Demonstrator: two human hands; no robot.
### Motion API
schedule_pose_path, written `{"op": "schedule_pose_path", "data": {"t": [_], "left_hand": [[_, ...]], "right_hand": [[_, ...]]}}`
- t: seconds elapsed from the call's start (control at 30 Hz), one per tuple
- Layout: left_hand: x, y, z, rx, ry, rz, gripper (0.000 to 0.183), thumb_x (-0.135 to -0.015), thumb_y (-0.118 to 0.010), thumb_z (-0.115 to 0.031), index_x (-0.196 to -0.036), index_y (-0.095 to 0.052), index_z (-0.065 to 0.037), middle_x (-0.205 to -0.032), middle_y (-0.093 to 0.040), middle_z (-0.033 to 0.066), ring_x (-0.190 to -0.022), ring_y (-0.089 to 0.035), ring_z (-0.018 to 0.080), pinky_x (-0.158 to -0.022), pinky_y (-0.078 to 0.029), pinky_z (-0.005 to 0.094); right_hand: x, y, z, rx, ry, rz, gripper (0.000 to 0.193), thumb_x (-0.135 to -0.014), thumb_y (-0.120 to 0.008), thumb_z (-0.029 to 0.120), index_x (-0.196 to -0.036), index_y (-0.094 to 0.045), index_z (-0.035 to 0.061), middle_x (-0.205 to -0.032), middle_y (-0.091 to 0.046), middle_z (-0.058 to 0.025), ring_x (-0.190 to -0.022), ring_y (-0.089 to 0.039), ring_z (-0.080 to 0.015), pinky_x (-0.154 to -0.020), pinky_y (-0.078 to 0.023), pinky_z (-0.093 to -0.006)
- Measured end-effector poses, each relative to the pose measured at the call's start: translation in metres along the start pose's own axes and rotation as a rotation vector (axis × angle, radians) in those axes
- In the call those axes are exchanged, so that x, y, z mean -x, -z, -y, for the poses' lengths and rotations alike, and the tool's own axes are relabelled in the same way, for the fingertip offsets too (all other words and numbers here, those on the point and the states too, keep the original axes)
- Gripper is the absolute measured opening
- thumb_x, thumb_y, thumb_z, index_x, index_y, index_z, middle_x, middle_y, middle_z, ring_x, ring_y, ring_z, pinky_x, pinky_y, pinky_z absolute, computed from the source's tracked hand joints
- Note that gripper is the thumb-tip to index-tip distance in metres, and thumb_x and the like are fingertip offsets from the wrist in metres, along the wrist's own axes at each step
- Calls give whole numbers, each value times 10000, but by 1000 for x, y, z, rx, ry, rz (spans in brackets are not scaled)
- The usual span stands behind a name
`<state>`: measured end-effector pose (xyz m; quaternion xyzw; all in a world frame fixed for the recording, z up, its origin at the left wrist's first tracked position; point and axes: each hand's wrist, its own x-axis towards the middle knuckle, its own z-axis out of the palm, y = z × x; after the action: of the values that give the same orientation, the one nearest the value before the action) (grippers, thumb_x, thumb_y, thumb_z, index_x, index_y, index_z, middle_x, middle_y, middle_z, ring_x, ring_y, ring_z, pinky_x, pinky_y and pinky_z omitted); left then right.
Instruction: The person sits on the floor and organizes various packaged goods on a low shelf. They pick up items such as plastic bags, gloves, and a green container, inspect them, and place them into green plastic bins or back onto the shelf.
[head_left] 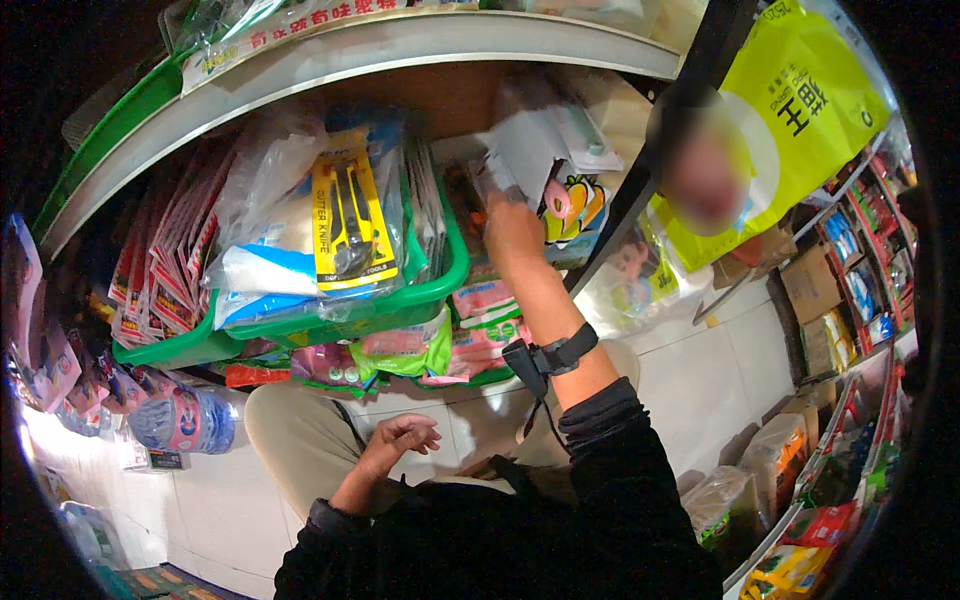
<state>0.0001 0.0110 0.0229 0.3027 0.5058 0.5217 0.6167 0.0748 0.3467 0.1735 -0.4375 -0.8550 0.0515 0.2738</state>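
My right hand (512, 228) reaches into the lower shelf, against a white box-like package (555, 135). Its fingers are blurred and partly hidden, so their grip cannot be made out. Beside that hand is a packet with a yellow-and-orange cartoon print (577, 212). My left hand (400, 440) hovers over my lap, loosely bent, fingers apart and holding nothing. Left of my right hand stands a green plastic basket (350, 318). On top of its contents lies a yellow carded cutter knife (352, 212), among clear plastic bags and blue-and-white packets.
A metal shelf edge (400, 62) curves above the basket, and a dark upright post (640, 190) stands right of my arm. Red carded packs (175, 250) fill the left side. Pink and green packets (490, 312) lie below. A large yellow-green bag (790, 120) hangs at right.
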Motion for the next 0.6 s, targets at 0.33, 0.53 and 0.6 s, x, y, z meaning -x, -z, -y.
{"op": "schedule_pose_path", "data": {"t": [0.33, 0.53, 0.6], "left_hand": [[-3, -1, -1, -8, 16, 15, 281, -974, -597, -242, -1159, -625, -33, -1020, -695, 93, -913, -678, 177, -754, -520, 293], [-7, -3, -1, -27, 21, 23, 283, -972, -599, -230, -1166, -621, -25, -1016, -696, 88, -903, -677, 170, -750, -514, 290], [-5, -5, -4, -23, 28, 13, 275, -974, -594, -215, -1165, -620, -20, -1018, -695, 86, -905, -675, 167, -748, -514, 290]], "right_hand": [[-1, 8, 0, 6, -29, 0, 206, -814, -580, 29, -1016, -621, 44, -826, -682, -231, -785, -689, -397, -688, -567, -495], [-5, 2, -8, -16, 49, -21, 89, -804, -611, 105, -866, -639, 48, -755, -649, -249, -747, -651, -437, -681, -526, -535], [-4, 5, -5, -1, 35, 14, 110, -810, -623, 145, -875, -642, 57, -774, -654, -235, -767, -651, -430, -688, -523, -531]]}}
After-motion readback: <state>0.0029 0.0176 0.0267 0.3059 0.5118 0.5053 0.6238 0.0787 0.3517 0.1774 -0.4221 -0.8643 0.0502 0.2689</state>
